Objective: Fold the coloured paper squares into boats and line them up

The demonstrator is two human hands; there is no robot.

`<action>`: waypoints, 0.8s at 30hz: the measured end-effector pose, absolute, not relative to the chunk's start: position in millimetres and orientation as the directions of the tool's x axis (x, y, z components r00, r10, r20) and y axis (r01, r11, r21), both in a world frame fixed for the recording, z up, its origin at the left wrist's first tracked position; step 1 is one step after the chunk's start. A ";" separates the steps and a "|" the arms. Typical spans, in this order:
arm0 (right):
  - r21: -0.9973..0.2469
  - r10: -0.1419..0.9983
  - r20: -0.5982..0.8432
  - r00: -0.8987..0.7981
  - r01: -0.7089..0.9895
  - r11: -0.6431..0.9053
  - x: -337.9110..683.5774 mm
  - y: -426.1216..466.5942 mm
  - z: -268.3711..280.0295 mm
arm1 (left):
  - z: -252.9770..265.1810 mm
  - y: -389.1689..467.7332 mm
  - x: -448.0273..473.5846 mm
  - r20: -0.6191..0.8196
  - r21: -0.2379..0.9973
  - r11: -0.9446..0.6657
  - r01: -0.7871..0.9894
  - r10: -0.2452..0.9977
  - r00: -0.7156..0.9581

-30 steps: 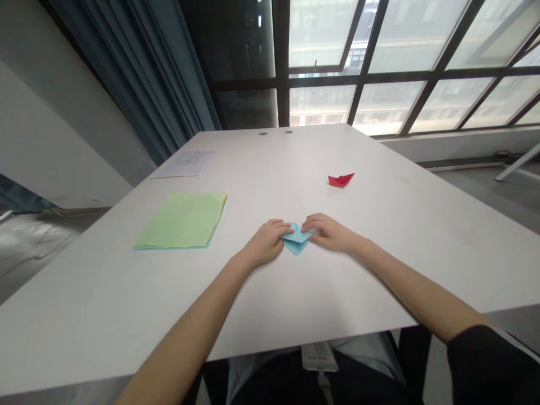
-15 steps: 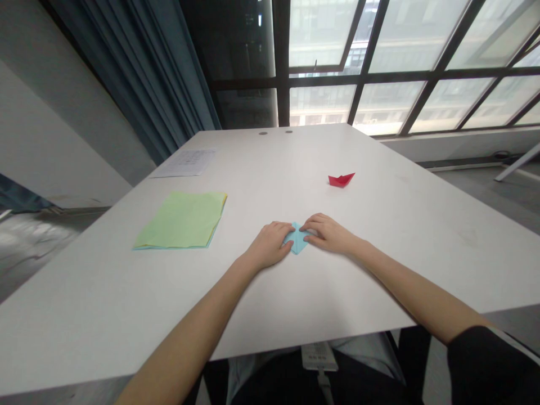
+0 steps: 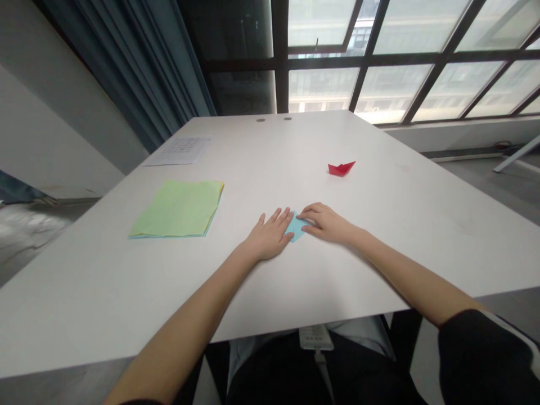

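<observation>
A small folded piece of light-blue paper (image 3: 296, 226) lies on the white table between my two hands. My left hand (image 3: 272, 234) rests flat with its fingers spread, its fingertips and thumb touching the paper's left side. From the other side, the curved fingers and thumb of my right hand (image 3: 324, 223) hold the paper's right part against the tabletop. Part of the paper is hidden under the fingers of both hands.
A red folded paper boat (image 3: 341, 169) sits beyond my right hand. To the left lies a stack of coloured paper sheets (image 3: 179, 209), green on top. A printed white sheet (image 3: 180, 151) is farther back on the white table (image 3: 270, 160). Windows and a blue curtain stand behind.
My left hand's fingers have straightened and spread out flat, where before they were bent on the blue paper. My right hand stays on the paper. The whole view has shifted slightly.
</observation>
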State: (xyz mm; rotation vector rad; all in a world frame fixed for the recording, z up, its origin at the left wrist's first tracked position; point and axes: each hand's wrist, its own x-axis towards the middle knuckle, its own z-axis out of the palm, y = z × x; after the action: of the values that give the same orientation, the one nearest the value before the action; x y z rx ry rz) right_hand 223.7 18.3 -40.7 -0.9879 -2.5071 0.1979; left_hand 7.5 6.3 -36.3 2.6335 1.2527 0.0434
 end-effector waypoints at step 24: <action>-0.339 0.629 0.311 -0.712 0.535 0.774 227.6 20.3 -38.0 | -29.4 18.2 -13.8 0.214 0.288 -0.758 0.586 0.647 0.732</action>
State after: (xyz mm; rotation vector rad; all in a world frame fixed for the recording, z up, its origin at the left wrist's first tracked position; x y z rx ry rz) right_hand 227.6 20.3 -38.0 -0.8818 -2.5558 0.3136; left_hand -13.8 18.2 -29.4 2.7333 0.9845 0.4489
